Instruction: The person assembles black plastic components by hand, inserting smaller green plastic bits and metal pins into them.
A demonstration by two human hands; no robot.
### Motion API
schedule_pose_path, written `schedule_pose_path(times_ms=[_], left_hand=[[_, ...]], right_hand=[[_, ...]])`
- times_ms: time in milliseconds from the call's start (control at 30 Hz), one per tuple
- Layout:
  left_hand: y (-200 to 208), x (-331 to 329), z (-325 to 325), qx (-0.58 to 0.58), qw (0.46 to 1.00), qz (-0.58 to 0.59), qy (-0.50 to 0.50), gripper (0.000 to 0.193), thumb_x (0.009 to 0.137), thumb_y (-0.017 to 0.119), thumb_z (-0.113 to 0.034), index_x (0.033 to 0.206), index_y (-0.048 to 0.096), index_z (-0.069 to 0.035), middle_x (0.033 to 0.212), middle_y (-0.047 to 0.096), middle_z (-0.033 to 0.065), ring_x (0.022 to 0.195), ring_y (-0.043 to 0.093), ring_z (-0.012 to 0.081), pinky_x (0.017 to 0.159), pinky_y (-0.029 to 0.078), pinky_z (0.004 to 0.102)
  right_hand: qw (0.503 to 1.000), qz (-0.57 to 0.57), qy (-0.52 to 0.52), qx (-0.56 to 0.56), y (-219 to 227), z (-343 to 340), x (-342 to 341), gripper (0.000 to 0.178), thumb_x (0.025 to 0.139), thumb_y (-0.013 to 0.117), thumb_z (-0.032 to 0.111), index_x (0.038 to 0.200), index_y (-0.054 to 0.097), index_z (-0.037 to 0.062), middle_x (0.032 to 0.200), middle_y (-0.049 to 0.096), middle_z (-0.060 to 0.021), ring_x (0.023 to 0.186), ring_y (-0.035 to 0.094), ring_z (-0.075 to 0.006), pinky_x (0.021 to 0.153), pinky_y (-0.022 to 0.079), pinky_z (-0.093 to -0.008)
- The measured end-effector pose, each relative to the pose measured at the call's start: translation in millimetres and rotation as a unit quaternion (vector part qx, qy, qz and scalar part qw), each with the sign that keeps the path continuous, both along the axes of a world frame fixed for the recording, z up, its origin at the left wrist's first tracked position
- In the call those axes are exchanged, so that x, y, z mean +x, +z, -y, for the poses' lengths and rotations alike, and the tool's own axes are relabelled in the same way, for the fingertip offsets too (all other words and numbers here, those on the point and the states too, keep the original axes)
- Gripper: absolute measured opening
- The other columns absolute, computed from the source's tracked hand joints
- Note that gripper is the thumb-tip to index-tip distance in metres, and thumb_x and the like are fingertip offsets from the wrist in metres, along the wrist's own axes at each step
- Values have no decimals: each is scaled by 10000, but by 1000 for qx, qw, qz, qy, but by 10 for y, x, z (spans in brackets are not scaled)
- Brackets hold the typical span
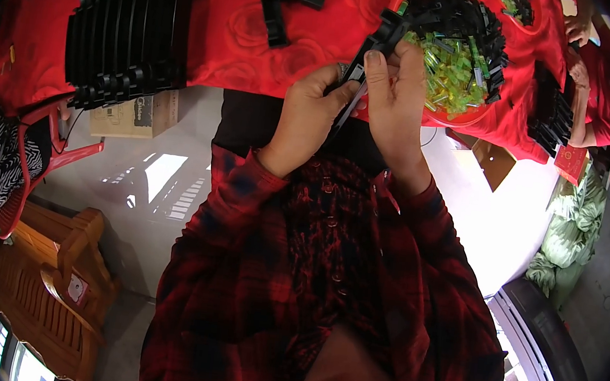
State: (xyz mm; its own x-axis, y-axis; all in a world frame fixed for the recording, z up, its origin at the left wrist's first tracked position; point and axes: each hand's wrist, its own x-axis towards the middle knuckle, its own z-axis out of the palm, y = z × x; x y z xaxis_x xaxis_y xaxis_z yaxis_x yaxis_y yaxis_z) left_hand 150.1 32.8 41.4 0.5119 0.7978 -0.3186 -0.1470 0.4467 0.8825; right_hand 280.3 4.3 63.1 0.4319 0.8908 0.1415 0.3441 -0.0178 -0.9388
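My left hand (305, 119) and my right hand (398, 99) both grip a long, narrow black plastic part (384, 38) above the table's near edge. It slants from upper right to lower left, and its lower end passes behind my fingers. My left thumb presses on its face next to a small pale patch; my right thumb lies along its side. Just right of my right hand stands a red bowl (454, 120) of small translucent yellow-green pieces (442, 74) and small black pieces (454, 8). Whether a small piece is in my fingers is hidden.
Several similar black parts (128, 27) lie in a row at the left of the red tablecloth (221, 68). Loose black parts (273, 6) lie ahead. Another bowl (538, 25) and a co-worker's arm (581, 94) are at right. A cardboard box (129, 116) sits below the table.
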Motion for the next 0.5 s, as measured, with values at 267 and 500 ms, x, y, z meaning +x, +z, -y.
schedule_pose_path(times_ms=[267, 500], left_hand=[[157, -217, -287, -176, 952, 216, -127, 410, 977, 471, -209, 1240, 551, 95, 1185, 656, 193, 1133, 641, 256, 1022, 476, 346], [108, -237, -261, -240, 902, 339, -118, 538, 948, 473, -228, 1359, 455, 119, 1220, 629, 232, 1163, 622, 314, 1078, 442, 385]], right_hand=[[991, -124, 34, -38, 320, -199, 87, 297, 978, 642, 204, 1099, 539, -46, 831, 635, -55, 651, 580, -81, 526, 459, -227], [989, -126, 34, -66, 400, -194, 119, 350, 1001, 606, 264, 1111, 542, -61, 828, 642, -44, 661, 591, -57, 490, 476, -212]])
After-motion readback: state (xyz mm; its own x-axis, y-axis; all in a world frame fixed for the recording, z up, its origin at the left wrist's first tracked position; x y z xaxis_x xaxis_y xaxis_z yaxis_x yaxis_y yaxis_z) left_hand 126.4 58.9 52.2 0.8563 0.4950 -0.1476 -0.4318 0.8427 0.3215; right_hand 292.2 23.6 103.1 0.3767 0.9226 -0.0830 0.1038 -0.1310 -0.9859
